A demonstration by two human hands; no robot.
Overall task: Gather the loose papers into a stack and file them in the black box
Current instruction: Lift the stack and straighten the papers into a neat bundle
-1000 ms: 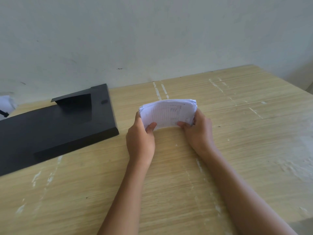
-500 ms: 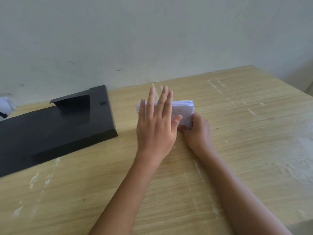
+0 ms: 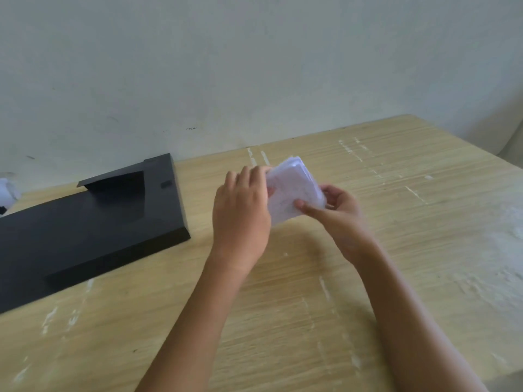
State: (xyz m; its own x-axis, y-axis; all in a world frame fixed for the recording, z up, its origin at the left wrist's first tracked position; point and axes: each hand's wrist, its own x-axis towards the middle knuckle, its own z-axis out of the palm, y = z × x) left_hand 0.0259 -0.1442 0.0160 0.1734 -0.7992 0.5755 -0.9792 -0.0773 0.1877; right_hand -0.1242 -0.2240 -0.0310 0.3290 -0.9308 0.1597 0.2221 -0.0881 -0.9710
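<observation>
A small stack of white papers (image 3: 293, 189) with faint print is held tilted above the middle of the wooden table (image 3: 396, 250). My left hand (image 3: 240, 216) grips its left edge, fingers curled over the top. My right hand (image 3: 336, 213) holds the right lower corner, thumb across the front sheet. The black box (image 3: 85, 230) lies flat on the table to the left, its low lid flap raised at the back, about a hand's width from my left hand.
A pale wall (image 3: 254, 66) runs right behind the table's far edge. A white crumpled object (image 3: 7, 190) shows at the far left beyond the box. The table's right edge slopes down past the right side.
The stack went from resting on the table under my flat left palm to being lifted and tilted. My left hand now grips its left edge.
</observation>
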